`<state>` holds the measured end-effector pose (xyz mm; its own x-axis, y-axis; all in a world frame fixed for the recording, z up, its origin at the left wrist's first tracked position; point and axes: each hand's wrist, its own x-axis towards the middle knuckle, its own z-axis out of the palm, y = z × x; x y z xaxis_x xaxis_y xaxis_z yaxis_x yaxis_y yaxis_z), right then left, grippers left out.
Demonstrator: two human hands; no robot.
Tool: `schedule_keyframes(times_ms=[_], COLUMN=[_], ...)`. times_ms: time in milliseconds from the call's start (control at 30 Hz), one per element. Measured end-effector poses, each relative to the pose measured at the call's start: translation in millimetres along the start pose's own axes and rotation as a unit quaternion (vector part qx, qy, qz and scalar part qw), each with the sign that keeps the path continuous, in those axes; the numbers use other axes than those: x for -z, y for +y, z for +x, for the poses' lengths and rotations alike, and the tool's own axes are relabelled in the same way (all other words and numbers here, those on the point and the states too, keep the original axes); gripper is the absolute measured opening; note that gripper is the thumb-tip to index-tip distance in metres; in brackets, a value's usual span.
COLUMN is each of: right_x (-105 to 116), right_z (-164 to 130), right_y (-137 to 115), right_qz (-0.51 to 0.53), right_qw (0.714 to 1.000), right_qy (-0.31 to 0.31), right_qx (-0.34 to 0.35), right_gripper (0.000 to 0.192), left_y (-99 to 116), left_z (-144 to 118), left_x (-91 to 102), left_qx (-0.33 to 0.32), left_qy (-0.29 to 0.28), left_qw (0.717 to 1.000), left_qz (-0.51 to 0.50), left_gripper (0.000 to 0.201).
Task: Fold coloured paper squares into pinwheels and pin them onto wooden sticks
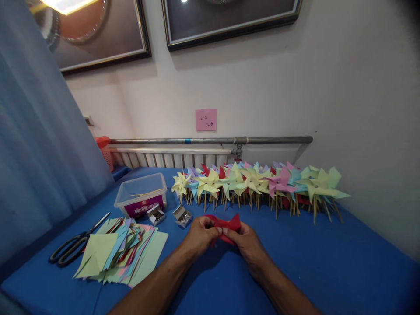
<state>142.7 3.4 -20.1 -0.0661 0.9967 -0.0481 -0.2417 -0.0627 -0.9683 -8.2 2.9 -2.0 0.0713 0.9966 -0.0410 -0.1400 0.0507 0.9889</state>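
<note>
A red paper pinwheel piece (pixel 233 223), partly folded, is held between both hands above the blue table (pixel 295 258). My left hand (pixel 201 236) pinches its left side, fingers closed. On the other side my right hand (pixel 246 240) grips it, and the two thumbs nearly meet at its middle. The hands cover part of the paper. Just beyond my left hand are two small open boxes (pixel 182 216) with shiny metal bits in them. Behind the hands stand rows of finished paper pinwheels (pixel 252 180) on sticks, in yellow, pink, blue, green and red.
Cut coloured paper sheets (pixel 149 258) lie in a pile at the left, beside black-handled scissors (pixel 70 249). A clear plastic tub (pixel 141 186) holds thin sticks. A blue curtain (pixel 42 131) hangs at the left; a radiator (pixel 164 158) and pipe run along the wall.
</note>
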Motion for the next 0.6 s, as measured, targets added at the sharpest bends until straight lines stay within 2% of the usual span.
schedule_keyframes(times_ms=[200, 400, 600], right_x=[-0.1, -1.5, -1.0], right_z=[-0.5, -3.1, -2.4], right_y=[-1.7, -5.4, -5.0], right_qz=[0.001, 0.035, 0.069], right_qw=[1.0, 0.999, 0.997], right_qy=[-0.008, -0.01, -0.008], right_qx=[-0.005, -0.011, -0.018], right_gripper=[0.038, 0.039, 0.038], left_y=[0.5, 0.9, 0.1], left_z=[0.9, 1.9, 2.4], left_x=[0.7, 5.3, 5.9], left_qx=[0.011, -0.003, 0.024], left_qy=[-0.002, -0.014, -0.041], left_qw=[1.0, 0.997, 0.993], left_qz=[-0.015, -0.071, -0.11], left_gripper=[0.037, 0.049, 0.043])
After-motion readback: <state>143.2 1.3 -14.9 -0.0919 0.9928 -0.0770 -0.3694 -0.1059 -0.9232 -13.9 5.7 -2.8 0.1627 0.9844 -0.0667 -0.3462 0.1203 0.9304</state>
